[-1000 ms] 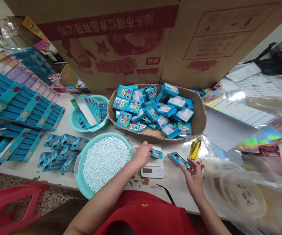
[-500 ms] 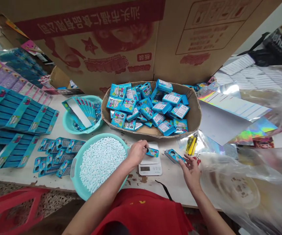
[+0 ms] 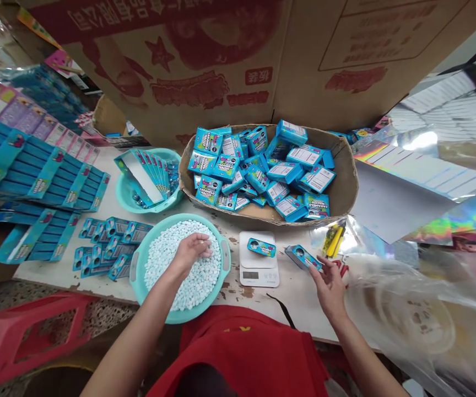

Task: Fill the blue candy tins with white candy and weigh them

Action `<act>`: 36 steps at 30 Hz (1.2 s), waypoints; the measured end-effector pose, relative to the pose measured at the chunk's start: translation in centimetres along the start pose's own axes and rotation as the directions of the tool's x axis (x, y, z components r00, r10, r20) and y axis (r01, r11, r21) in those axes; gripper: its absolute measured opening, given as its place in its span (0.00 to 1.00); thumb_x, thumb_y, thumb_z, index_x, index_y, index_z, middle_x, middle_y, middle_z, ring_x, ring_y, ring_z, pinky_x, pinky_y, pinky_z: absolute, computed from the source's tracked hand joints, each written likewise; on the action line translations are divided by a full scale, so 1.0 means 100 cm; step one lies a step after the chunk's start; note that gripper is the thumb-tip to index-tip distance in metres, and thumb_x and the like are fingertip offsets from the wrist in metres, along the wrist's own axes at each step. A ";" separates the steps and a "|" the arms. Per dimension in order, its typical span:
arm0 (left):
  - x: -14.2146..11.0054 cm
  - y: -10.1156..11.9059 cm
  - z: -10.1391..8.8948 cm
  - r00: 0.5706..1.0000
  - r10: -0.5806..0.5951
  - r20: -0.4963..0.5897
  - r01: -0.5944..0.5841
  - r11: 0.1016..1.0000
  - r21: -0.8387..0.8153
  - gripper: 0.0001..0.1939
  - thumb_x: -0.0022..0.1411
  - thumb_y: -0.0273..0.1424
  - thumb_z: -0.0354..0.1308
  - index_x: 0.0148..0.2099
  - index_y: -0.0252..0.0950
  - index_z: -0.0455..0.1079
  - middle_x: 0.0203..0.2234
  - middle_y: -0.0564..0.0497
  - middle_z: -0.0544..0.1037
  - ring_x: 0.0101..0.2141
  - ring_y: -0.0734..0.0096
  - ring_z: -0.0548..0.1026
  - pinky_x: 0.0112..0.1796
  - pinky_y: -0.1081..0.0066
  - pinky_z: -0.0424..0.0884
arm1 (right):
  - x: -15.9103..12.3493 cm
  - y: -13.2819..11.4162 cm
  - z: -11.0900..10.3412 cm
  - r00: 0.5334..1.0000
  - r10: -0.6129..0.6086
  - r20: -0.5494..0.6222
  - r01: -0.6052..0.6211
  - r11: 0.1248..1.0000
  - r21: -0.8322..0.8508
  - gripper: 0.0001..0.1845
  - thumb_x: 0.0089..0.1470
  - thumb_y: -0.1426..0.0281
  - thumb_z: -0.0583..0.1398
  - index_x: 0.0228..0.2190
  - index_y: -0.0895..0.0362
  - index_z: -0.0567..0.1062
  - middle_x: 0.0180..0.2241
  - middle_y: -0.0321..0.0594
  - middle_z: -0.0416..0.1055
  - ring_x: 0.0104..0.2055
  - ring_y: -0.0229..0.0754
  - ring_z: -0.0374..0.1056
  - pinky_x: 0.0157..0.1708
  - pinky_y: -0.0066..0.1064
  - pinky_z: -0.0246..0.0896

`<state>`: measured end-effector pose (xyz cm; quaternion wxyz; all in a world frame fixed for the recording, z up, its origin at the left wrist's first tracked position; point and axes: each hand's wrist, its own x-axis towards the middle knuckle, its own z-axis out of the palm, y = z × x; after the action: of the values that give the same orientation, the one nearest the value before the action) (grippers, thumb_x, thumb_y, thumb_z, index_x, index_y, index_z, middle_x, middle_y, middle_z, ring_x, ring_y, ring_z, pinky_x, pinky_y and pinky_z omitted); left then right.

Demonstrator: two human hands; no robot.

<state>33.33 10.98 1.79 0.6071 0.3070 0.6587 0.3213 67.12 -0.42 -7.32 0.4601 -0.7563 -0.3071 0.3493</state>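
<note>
My left hand [image 3: 192,251] is over the turquoise bowl [image 3: 226,259] of small pale candies [image 3: 167,259]. Its fingers are curled together at the candies; whether any are between them is too small to tell. A small blue candy box [image 3: 261,247] with a round hole lies on the white kitchen scale [image 3: 258,278], untouched by either hand. To the right of the scale, my right hand [image 3: 329,284] has its thumb and fingers on the end of another blue candy box [image 3: 303,257], which is tilted and also shows a round hole.
Behind the scale stands a cut-down carton [image 3: 347,187] piled with blue boxes. Several holed boxes [image 3: 109,242] lie left of the bowl. A second turquoise bowl [image 3: 124,198] holds folded packaging. A yellow cutter [image 3: 336,241] and red-handled scissors [image 3: 342,268] lie near my right hand.
My left hand has let go of the box on the scale and moved left to the candy bowl. My right hand stays at its box. The view has shifted slightly.
</note>
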 end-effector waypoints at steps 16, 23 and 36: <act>-0.003 0.001 0.102 0.809 0.368 0.459 -0.585 0.415 0.697 0.14 0.54 0.19 0.50 0.37 0.39 0.72 0.34 0.52 0.73 0.34 0.70 0.71 0.36 0.73 0.65 | 0.000 -0.001 -0.004 1.000 -0.011 0.001 0.011 1.000 0.000 0.30 0.42 0.49 0.62 0.42 0.57 0.69 0.46 0.50 0.68 0.48 0.51 0.66 0.45 0.45 0.65; 0.004 0.007 0.073 0.835 0.457 0.306 -0.529 0.517 0.673 0.09 0.58 0.25 0.50 0.37 0.40 0.71 0.34 0.53 0.74 0.33 0.71 0.72 0.37 0.72 0.66 | 0.001 0.003 -0.008 1.000 -0.011 -0.001 0.011 1.000 -0.003 0.30 0.42 0.50 0.62 0.42 0.57 0.69 0.46 0.50 0.68 0.47 0.51 0.66 0.45 0.45 0.65; 0.000 -0.028 -0.030 0.981 0.177 0.073 -0.106 0.182 0.978 0.10 0.61 0.28 0.49 0.43 0.36 0.69 0.39 0.46 0.74 0.41 0.62 0.72 0.40 0.69 0.64 | 0.004 0.011 -0.001 1.000 -0.005 0.026 0.004 1.000 0.025 0.31 0.42 0.50 0.63 0.42 0.57 0.70 0.45 0.49 0.69 0.47 0.51 0.67 0.46 0.45 0.64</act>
<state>30.33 9.10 -0.26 0.2240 0.6717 0.6983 -0.1054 67.62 -0.61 -8.42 0.4661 -0.7452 -0.3104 0.3620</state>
